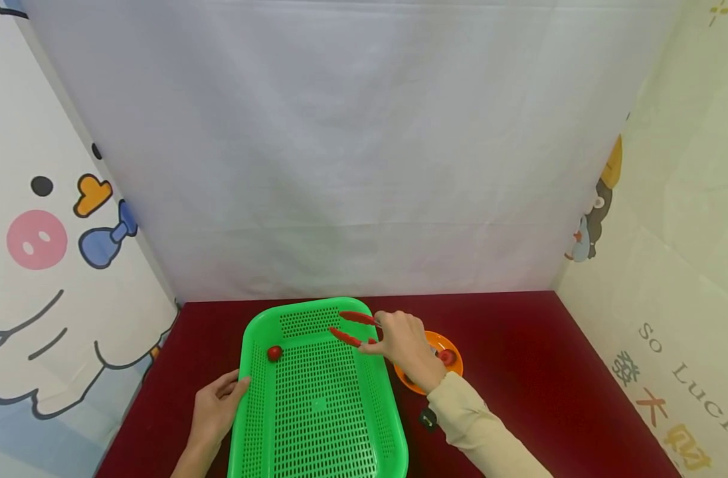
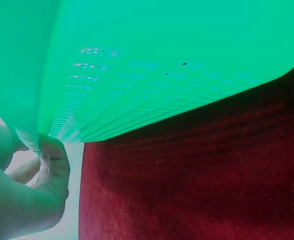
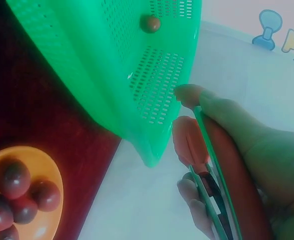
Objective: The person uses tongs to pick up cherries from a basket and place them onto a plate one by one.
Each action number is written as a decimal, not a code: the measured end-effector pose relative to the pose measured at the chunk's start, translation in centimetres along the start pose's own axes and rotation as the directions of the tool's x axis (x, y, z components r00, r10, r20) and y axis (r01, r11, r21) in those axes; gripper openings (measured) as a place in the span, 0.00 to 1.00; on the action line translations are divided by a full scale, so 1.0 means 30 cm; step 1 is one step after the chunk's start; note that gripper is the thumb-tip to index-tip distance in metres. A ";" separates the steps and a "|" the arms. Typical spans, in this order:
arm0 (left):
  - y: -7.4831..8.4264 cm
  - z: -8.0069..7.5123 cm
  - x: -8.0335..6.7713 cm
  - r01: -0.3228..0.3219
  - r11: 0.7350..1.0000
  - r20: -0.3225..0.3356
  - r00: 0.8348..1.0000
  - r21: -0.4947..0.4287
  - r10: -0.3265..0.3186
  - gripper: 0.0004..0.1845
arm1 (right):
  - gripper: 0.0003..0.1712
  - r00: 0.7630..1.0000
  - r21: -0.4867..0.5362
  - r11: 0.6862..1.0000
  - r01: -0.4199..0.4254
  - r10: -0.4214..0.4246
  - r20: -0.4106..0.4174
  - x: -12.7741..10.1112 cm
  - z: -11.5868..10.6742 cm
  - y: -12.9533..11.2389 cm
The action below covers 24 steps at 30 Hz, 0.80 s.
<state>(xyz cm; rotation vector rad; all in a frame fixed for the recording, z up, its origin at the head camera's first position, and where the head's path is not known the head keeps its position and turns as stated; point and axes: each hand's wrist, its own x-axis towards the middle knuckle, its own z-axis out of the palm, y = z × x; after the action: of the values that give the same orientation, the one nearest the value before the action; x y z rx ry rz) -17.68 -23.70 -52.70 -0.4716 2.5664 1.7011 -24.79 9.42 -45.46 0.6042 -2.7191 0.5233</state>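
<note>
My left hand [image 1: 213, 410] pinches the left rim of a green plastic basket [image 2: 152, 35] between thumb and fingers. Above the basket's right rim, my right hand [image 1: 402, 342] grips a pair of tongs [image 1: 358, 318] with red tips. The tongs' arms stand apart with nothing between them. One small red tomato [image 1: 274, 353] lies inside the basket, by its left wall at the far end. To the right of the basket is an orange plate [image 3: 49, 217] holding several tomatoes [image 3: 14, 179]; my right hand and forearm partly cover it in the head view.
A dark red cloth [image 1: 519, 372] covers the table under basket and plate. A small black object [image 1: 428, 418] is beside the right sleeve. Behind the table hangs a white curtain [image 1: 352, 166], with cartoon-printed sheets at left and right.
</note>
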 end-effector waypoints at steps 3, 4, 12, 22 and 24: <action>-0.001 -0.001 -0.001 -0.005 1.000 0.000 1.000 -0.005 0.005 0.27 | 0.32 1.000 -0.005 1.000 0.009 -0.008 0.006 0.009 0.006 -0.007; -0.002 -0.001 -0.001 -0.006 1.000 -0.002 1.000 -0.004 0.006 0.27 | 0.32 1.000 -0.007 1.000 0.009 -0.009 0.008 0.012 0.008 -0.010; 0.000 0.000 -0.002 -0.008 1.000 -0.010 1.000 0.007 0.008 0.27 | 0.30 0.999 -0.033 0.999 0.009 -0.008 0.037 0.030 0.025 -0.036; 0.001 0.001 0.001 -0.010 1.000 -0.009 1.000 -0.003 0.010 0.26 | 0.41 0.997 -0.054 0.999 0.004 0.000 0.072 0.066 0.056 -0.077; 0.001 0.000 0.000 -0.013 1.000 -0.011 1.000 0.000 0.013 0.26 | 0.41 0.996 -0.043 0.999 -0.002 0.006 0.085 0.074 0.063 -0.084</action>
<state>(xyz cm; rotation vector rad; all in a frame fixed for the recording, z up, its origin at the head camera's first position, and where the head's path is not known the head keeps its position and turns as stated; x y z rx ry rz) -17.69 -23.69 -52.68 -0.4673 2.5824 1.7081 -25.96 5.77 -45.62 0.6235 -2.8044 0.4482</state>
